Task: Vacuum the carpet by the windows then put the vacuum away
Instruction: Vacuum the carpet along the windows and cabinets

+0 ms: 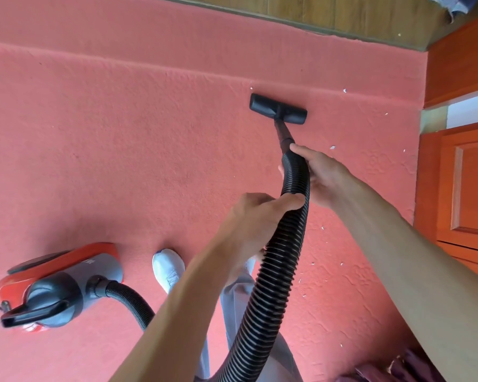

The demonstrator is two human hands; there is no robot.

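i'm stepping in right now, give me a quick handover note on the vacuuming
Left hand grips the black hose midway; right hand grips it further along, near the wand.
Floor nozzle sits on the red carpet; vacuum body stands at the left.
White scraps lie right of the nozzle, so vacuuming is unfinished.
Left: clear those scraps, then put the vacuum away.

The pink carpet carries the red vacuum and black floor nozzle. White scraps lie scattered on its right side.
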